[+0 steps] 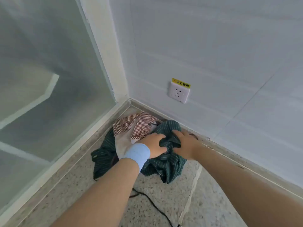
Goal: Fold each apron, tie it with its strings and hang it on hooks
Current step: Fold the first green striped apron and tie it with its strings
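Your left hand and right hand are both down on the green apron, fingers curled and bunching the cloth, likely so you can lift it off the pile. It lies crumpled on the floor in the corner, not folded yet. A red check apron sits just behind it, touching it, near the wall. A socket is on that wall, and a black cord runs across the floor near your arms. I see no hooks here.

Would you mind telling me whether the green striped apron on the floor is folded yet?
Not folded: the green striped apron lies crumpled in the corner, with both hands gathering its fabric.
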{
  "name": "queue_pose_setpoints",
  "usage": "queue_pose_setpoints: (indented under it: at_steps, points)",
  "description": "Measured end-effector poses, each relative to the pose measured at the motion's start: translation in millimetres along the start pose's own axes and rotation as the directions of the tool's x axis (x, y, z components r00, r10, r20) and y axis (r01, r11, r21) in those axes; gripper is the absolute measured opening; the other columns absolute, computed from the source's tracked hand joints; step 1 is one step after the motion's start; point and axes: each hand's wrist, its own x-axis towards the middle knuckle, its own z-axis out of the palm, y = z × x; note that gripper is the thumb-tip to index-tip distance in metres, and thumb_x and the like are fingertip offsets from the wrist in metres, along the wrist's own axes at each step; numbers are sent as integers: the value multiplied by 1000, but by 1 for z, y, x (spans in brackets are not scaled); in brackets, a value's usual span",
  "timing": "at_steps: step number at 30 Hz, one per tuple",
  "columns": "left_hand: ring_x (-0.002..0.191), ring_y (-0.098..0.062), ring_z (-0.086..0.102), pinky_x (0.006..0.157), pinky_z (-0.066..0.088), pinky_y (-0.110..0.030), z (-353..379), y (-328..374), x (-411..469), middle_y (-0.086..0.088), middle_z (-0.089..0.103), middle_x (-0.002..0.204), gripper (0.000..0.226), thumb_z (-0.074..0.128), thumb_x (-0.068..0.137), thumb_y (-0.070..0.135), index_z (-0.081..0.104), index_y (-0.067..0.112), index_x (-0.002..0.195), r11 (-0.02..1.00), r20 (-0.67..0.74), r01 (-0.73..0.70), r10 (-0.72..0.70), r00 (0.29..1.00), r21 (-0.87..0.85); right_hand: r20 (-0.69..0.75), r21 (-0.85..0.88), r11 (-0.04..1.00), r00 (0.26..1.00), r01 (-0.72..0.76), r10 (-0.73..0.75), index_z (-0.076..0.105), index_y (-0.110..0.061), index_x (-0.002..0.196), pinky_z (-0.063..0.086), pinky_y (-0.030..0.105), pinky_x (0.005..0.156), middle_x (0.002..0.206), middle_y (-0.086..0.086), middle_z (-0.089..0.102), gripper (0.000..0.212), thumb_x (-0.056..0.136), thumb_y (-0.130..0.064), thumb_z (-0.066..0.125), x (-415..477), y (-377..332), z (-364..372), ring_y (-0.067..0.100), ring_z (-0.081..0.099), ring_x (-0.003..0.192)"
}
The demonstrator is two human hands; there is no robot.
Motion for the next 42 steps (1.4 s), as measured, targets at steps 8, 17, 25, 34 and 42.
queue_pose_setpoints:
  at_steps: [8, 17, 25, 34, 42]
  points:
    - [120, -29, 57, 101, 49, -40, 34, -19, 11, -6, 52, 143, 65, 59, 95, 15, 31, 31, 150, 995, 61, 66, -71, 996, 73, 107, 91, 986, 986, -139, 129, 44, -21, 145, 53, 35, 82, 119, 2, 65, 64, 90, -42, 69, 11, 12, 20, 21, 63, 97]
    - [111, -22, 60, 93, 51, -33, -23, -31, -48, 0, 58, 135, 54, 58, 95, 15, 43, 30, 145, 993, 112, 58, -70, 991, 104, 13, 591, 803, 996, -81, 91, 74, -22, 104, 55, 43, 83, 92, 16, 75, 25, 102, -38, 55, -32, -17, -25, 25, 67, 77]
    - [145, -18, 29, 117, 27, -35, -67, 35, -116, 5, 20, 161, 112, 78, 76, 47, 3, 33, 157, 962, -196, -167, 125, 973, -215, -198, 652, 749, 980, 121, 14, 76, -12, 103, 58, 41, 86, 96, 10, 76, 25, 100, -30, 59, -103, -78, -96, 30, 72, 91]
    - [97, -19, 68, 86, 52, -25, -201, 121, -196, -5, 72, 107, 31, 53, 100, 33, 70, 9, 112, 798, -481, -419, 189, 856, -433, -487, 726, 495, 865, 477, -120, 61, -19, 125, 57, 36, 85, 118, 6, 70, 37, 92, -33, 71, -204, -143, -263, 20, 70, 103]
    - [95, -22, 59, 78, 43, -30, -261, 132, -249, -4, 66, 107, 23, 47, 103, 20, 66, 11, 112, 932, -486, -295, 362, 795, 212, -408, 414, 892, 913, 183, 2, 76, -11, 92, 56, 32, 79, 91, 8, 76, 22, 86, -32, 79, -242, -135, -276, 24, 71, 80]
